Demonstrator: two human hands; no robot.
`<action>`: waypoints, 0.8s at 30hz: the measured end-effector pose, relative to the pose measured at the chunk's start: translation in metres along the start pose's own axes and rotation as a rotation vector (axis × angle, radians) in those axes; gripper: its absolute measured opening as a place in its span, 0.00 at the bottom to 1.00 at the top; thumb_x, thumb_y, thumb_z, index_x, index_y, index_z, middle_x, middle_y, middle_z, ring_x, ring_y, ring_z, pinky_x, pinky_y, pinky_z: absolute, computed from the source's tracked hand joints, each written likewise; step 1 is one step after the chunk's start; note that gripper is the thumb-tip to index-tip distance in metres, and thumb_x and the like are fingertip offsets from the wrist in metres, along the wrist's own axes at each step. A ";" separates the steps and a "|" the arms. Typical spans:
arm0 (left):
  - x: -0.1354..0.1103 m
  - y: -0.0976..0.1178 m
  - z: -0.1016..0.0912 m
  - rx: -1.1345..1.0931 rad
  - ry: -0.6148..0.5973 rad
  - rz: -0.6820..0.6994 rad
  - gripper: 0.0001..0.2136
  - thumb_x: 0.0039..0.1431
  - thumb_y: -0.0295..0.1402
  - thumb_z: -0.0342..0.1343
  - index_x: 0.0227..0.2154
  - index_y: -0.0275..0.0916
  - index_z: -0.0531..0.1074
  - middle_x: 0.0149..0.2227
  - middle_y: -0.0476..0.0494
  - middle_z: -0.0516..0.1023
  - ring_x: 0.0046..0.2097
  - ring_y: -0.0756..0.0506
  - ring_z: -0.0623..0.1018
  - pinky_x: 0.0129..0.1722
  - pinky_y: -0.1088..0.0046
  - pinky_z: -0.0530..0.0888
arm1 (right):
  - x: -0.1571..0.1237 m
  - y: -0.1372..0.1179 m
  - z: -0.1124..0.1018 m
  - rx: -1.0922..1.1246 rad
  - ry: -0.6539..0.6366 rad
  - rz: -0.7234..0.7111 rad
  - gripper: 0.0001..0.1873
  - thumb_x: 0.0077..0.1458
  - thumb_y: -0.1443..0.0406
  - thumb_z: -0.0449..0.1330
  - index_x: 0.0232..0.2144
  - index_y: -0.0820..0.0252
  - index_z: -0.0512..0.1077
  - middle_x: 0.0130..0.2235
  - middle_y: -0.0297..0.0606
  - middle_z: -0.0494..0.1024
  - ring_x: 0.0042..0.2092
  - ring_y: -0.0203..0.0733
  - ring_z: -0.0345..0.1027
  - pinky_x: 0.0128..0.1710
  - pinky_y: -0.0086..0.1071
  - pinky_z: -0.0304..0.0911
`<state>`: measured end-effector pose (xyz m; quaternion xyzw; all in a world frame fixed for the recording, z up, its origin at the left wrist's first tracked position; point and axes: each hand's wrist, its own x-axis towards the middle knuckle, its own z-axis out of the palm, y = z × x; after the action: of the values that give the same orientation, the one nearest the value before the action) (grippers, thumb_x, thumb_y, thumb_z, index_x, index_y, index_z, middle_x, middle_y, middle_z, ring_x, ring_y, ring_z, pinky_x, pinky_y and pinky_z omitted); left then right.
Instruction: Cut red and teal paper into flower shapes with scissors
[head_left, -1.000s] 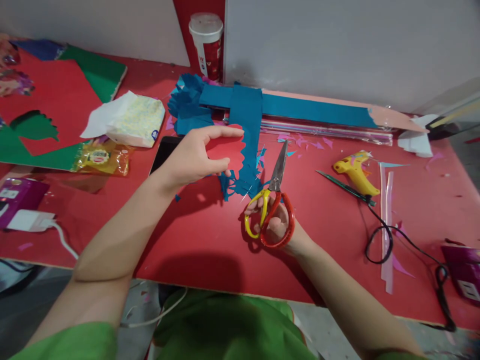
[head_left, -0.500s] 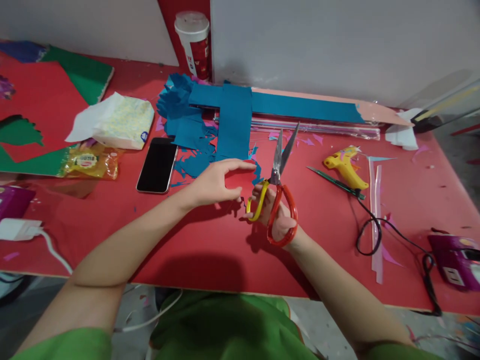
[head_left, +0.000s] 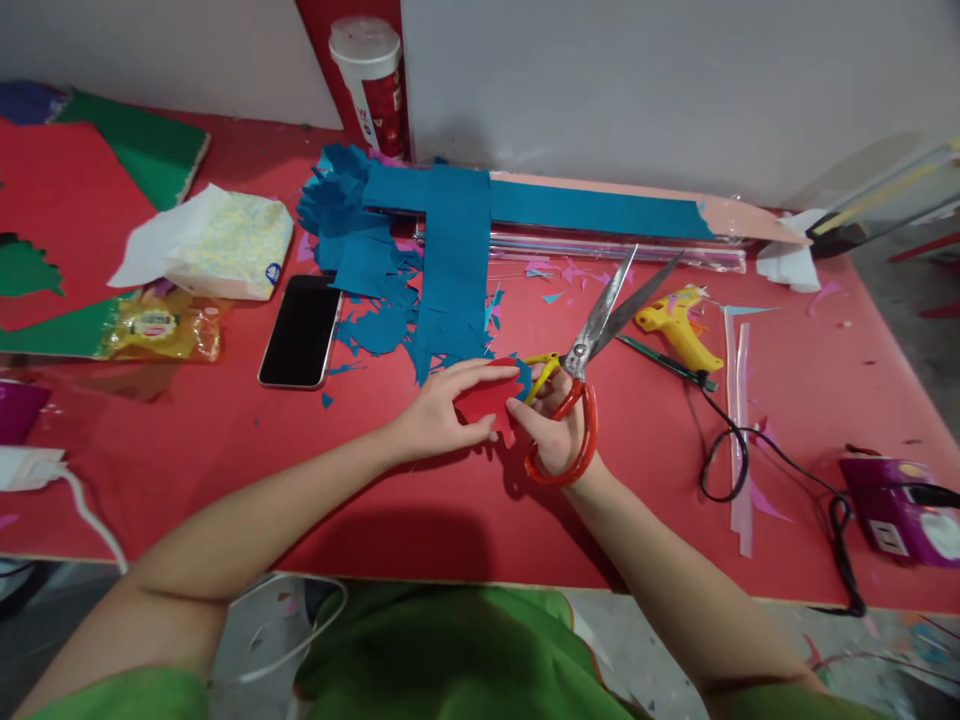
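Observation:
My left hand is curled around a small cut piece of red paper, thumb below and fingers above. A scrap of blue paper shows at that piece's right edge. My right hand has the scissors hooked on it, one handle red and one yellow. Their blades stand apart and point up and away to the right, clear of the paper. The right thumb presses on the red piece too, so both hands touch it. Cut blue paper strips and scraps lie just beyond my hands.
A black phone, a tissue pack and a yellow wrapper are on the left. On the right are a yellow glue gun, a green-handled tool and a purple box with a black cord. A cup stands behind.
My right hand has turned, swinging the scissors' blades to the right, and its thumb has come onto the red paper. The red piece now shows more clearly between both hands. The view has shifted slightly.

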<state>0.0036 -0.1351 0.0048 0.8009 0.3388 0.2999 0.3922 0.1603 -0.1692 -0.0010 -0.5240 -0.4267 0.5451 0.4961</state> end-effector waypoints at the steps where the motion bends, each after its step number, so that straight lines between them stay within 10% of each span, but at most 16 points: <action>1: -0.002 -0.001 0.002 -0.024 0.015 -0.010 0.22 0.47 0.28 0.54 0.48 0.40 0.68 0.51 0.41 0.72 0.55 0.42 0.68 0.56 0.63 0.65 | 0.000 0.000 0.000 0.002 0.018 -0.023 0.17 0.41 0.64 0.60 0.31 0.54 0.55 0.31 0.31 0.62 0.30 0.35 0.60 0.31 0.32 0.60; 9: -0.008 -0.003 0.008 -0.500 0.102 -0.371 0.27 0.52 0.37 0.54 0.55 0.40 0.56 0.41 0.40 0.77 0.39 0.46 0.78 0.37 0.72 0.76 | -0.003 0.002 0.004 -0.022 0.011 -0.063 0.17 0.41 0.64 0.60 0.31 0.53 0.55 0.28 0.30 0.61 0.29 0.37 0.60 0.29 0.34 0.61; 14: -0.006 -0.002 0.002 -0.331 0.079 -0.413 0.13 0.52 0.42 0.54 0.30 0.36 0.72 0.32 0.44 0.77 0.33 0.47 0.76 0.31 0.74 0.73 | -0.004 0.004 0.003 -0.007 0.029 -0.029 0.17 0.40 0.65 0.61 0.32 0.54 0.57 0.29 0.30 0.61 0.29 0.36 0.59 0.30 0.33 0.60; 24: 0.005 0.004 -0.024 -0.187 0.153 -0.400 0.12 0.52 0.42 0.54 0.30 0.37 0.73 0.30 0.46 0.78 0.28 0.49 0.75 0.26 0.76 0.71 | -0.003 0.002 -0.002 0.140 -0.168 0.099 0.18 0.47 0.52 0.58 0.35 0.58 0.65 0.25 0.31 0.62 0.24 0.33 0.54 0.22 0.29 0.54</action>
<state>-0.0105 -0.1226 0.0213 0.6530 0.4903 0.3060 0.4894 0.1616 -0.1728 -0.0025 -0.4609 -0.4012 0.6396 0.4664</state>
